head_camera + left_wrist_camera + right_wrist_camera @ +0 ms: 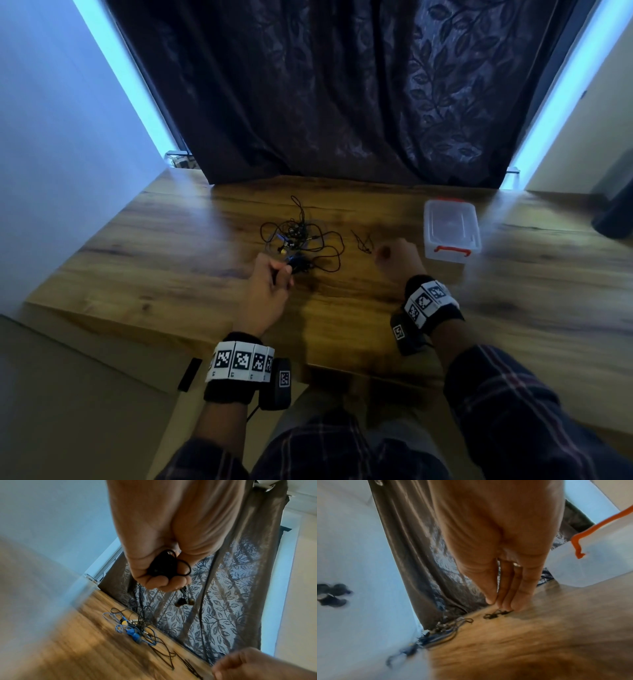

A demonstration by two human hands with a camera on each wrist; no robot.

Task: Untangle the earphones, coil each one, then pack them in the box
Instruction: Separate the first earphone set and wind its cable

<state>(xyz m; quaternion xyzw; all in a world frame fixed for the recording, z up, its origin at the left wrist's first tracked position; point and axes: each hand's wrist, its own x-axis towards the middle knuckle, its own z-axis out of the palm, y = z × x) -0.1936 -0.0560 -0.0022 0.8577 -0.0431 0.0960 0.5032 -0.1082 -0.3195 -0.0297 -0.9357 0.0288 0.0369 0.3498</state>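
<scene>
The left hand (270, 284) is closed around a small bundle of black earphone cable (164, 563); in the left wrist view the fingers curl over the coiled cable in the palm, and two dark earbuds (184, 601) hang below the fingertips. This hand is above the near part of the wooden desk (171, 246), just beside the tangled earphones (301, 236). The tangle lies on the desk near the middle, a little toward the far edge, and it has black cables and also a blue cable (120, 627) with blue and yellow parts mixed in. The right hand (397, 260) is to the right of the tangle, between it and the box (450, 229). In the right wrist view its fingers (506, 588) are straight and held close together, pointing down, and the tips are very near to some small black wire ties (496, 614) that lie on the desk; I cannot tell if they touch them, because the picture is blurred. This hand holds nothing. The box is clear plastic with a lid on it and orange clips (452, 249), and it stands on the right part of the desk, apart from the tangle. Behind the desk hangs a dark curtain (342, 96) with a leaf pattern. Both wrists carry bands with black and white markers.
</scene>
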